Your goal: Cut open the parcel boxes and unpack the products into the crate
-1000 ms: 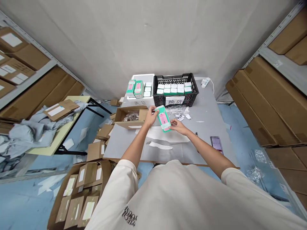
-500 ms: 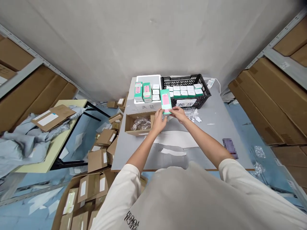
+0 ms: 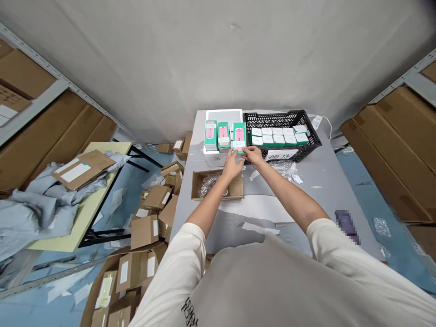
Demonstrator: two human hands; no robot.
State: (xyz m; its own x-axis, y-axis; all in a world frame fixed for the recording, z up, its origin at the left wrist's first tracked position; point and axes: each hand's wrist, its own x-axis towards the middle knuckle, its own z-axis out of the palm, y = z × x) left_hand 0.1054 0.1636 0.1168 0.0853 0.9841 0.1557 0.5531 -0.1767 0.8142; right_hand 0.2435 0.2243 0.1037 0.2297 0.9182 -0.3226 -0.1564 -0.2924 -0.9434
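Note:
Between both hands is a green and white box with a pink picture (image 3: 240, 135), held upright over the right part of the white bin (image 3: 211, 157). My left hand (image 3: 232, 165) grips its lower left corner, and my right hand (image 3: 253, 156) pinches the lower right. Two similar green boxes, a left one (image 3: 210, 135) and a middle one (image 3: 223, 136), stand in the bin beside it. To the right is a black plastic crate (image 3: 303, 152) with several white-topped green boxes (image 3: 277, 137). An open cardboard box (image 3: 235, 189) with bubble wrap (image 3: 208, 184) lies below my left hand.
Torn white paper (image 3: 260, 228) lies on the grey table (image 3: 323, 204), and a blurred purple item (image 3: 346, 226) is near its right edge. Cartons (image 3: 145, 231) crowd the floor at left. A yellowish side table (image 3: 81, 204) holds grey mailer bags. Shelves flank both sides.
Both hands have carried the green box leftward relative to the crate, and it is now over the white bin beside the other boxes. The view has shifted slightly.

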